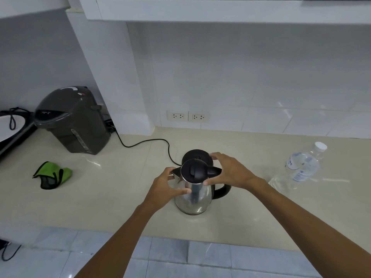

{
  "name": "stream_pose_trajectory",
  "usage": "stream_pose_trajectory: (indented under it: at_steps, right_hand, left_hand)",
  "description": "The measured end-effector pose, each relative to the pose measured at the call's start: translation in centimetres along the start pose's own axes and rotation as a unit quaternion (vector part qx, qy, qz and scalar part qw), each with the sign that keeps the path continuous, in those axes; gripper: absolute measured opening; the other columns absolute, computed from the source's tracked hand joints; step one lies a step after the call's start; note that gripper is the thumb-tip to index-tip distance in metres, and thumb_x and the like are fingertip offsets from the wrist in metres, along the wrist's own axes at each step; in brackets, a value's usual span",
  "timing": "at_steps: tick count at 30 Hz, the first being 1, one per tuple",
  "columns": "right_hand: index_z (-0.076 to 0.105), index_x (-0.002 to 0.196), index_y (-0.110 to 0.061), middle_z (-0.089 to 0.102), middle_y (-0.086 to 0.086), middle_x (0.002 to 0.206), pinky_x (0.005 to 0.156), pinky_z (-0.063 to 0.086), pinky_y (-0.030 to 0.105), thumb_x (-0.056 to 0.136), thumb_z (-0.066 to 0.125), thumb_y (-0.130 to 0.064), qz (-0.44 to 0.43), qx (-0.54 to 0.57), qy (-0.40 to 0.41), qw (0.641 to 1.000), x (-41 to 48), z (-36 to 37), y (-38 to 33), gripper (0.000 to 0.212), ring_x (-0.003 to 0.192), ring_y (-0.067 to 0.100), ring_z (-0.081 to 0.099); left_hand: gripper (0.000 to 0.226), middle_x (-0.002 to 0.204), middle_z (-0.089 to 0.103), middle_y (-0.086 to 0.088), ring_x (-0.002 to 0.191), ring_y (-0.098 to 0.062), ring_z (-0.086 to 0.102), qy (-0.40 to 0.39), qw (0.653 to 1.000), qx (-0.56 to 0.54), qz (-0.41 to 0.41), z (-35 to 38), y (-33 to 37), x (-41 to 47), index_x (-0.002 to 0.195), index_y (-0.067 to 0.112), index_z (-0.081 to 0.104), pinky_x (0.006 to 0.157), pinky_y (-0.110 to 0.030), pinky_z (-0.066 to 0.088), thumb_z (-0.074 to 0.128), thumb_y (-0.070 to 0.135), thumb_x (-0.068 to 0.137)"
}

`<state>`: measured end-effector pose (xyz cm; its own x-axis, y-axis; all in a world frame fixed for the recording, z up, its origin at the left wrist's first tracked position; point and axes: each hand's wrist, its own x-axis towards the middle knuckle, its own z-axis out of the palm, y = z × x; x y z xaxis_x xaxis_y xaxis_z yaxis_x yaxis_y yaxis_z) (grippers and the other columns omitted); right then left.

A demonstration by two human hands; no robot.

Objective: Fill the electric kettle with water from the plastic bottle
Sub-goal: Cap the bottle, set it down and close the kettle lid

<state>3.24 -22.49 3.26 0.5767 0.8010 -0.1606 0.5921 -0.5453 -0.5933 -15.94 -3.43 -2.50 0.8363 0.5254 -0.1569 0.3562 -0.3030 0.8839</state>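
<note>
Both hands cup kettle [193, 194]; bottle [301, 167] label (blurred) perhaps "HA".

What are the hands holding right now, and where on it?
Both hands, left and right, grip the stainless steel electric kettle around its upper body, beside the black lid.

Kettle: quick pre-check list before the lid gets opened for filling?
1. Kettle upright on the counter: ok.
2. Kettle off its base, which sits just behind it: ok.
3. Both hands on the kettle top, left hand by the spout side, right hand by the handle side: ok.
4. Lid open for pouring: not ok, it is shut.
5. Bottle within reach, to the right on the counter: ok, but its white cap is on.
6. Base cord plugged in: cannot tell, it runs off behind the grey dispenser.
</note>
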Motion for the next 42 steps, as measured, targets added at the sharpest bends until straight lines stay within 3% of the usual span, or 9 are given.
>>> stream_pose_trajectory:
  at_steps: [3,6,10,14,17,26,34,42]
  right_hand:
    - [0.041,0.148,-0.028,0.051,-0.009,0.143,0.107,0.045,0.035,0.056,0.087,-0.067,0.017,0.026,-0.002,1.000,-1.4,0.8,1.5,0.110,0.130,0.013,0.050]
    - [0.045,0.142,-0.029,0.057,-0.012,0.131,0.097,0.050,0.032,0.055,0.084,-0.072,0.035,0.030,0.019,0.999,-2.3,2.1,2.7,0.105,0.116,0.012,0.057]
    - [0.054,0.125,-0.027,0.064,-0.009,0.103,0.079,0.053,0.029,0.066,0.085,-0.059,0.057,0.065,0.069,0.994,-2.9,4.1,4.1,0.074,0.089,0.012,0.063]
    - [0.060,0.122,-0.016,0.064,-0.005,0.095,0.076,0.046,0.025,0.087,0.078,-0.036,0.099,0.107,0.136,0.980,-3.2,5.4,4.9,0.044,0.088,0.017,0.062]
    - [0.063,0.120,-0.014,0.067,-0.002,0.097,0.080,0.047,0.024,0.093,0.072,-0.030,0.104,0.131,0.170,0.971,-3.4,6.0,5.0,0.033,0.091,0.019,0.064]
    - [0.067,0.117,-0.018,0.073,0.000,0.094,0.082,0.056,0.033,0.092,0.073,-0.032,0.091,0.131,0.189,0.969,-2.6,5.0,5.8,0.029,0.091,0.022,0.069]
    - [0.067,0.115,-0.018,0.072,0.000,0.092,0.075,0.050,0.026,0.092,0.072,-0.036,0.068,0.124,0.226,0.964,-0.3,-0.2,5.4,0.029,0.089,0.019,0.067]
    - [0.067,0.114,-0.016,0.073,0.005,0.096,0.081,0.054,0.037,0.093,0.070,-0.037,0.064,0.108,0.249,0.960,4.8,-4.8,4.3,0.030,0.091,0.024,0.067]
  left_hand:
    - [0.084,0.127,0.066,0.019,0.126,-0.003,0.058,0.004,1.000,-0.012,-0.002,0.4,-0.4,-0.1,0.135,0.035,0.054,0.092,-0.018,0.045,0.099,0.043,0.064]
    - [0.091,0.133,0.065,0.017,0.131,-0.007,0.058,0.007,1.000,-0.018,-0.008,0.8,-1.0,-0.3,0.142,0.032,0.052,0.103,-0.031,0.051,0.097,0.047,0.065]
    - [0.092,0.132,0.064,0.022,0.133,-0.007,0.058,0.013,0.999,-0.032,-0.005,1.2,-1.3,-0.7,0.144,0.034,0.050,0.109,-0.042,0.052,0.096,0.049,0.066]
    - [0.094,0.139,0.059,0.024,0.133,-0.007,0.059,0.014,0.998,-0.066,-0.010,1.4,-1.3,-1.1,0.141,0.050,0.048,0.108,-0.040,0.053,0.095,0.057,0.061]
    - [0.086,0.140,0.062,0.020,0.128,-0.007,0.063,0.010,0.995,-0.099,-0.011,1.5,-1.1,-1.2,0.132,0.059,0.048,0.107,-0.039,0.054,0.095,0.056,0.060]
    - [0.070,0.133,0.067,0.017,0.122,-0.008,0.067,0.006,0.991,-0.136,0.000,2.2,0.5,-0.5,0.132,0.042,0.056,0.109,-0.046,0.053,0.095,0.025,0.076]
    - [0.077,0.139,0.064,0.020,0.126,-0.004,0.064,0.026,0.986,-0.163,0.025,1.7,4.6,2.6,0.139,0.039,0.055,0.109,-0.045,0.053,0.096,0.026,0.074]
    - [0.079,0.141,0.063,0.016,0.132,-0.010,0.061,0.026,0.981,-0.188,0.044,-0.1,7.8,8.4,0.141,0.037,0.054,0.105,-0.054,0.055,0.096,0.026,0.075]
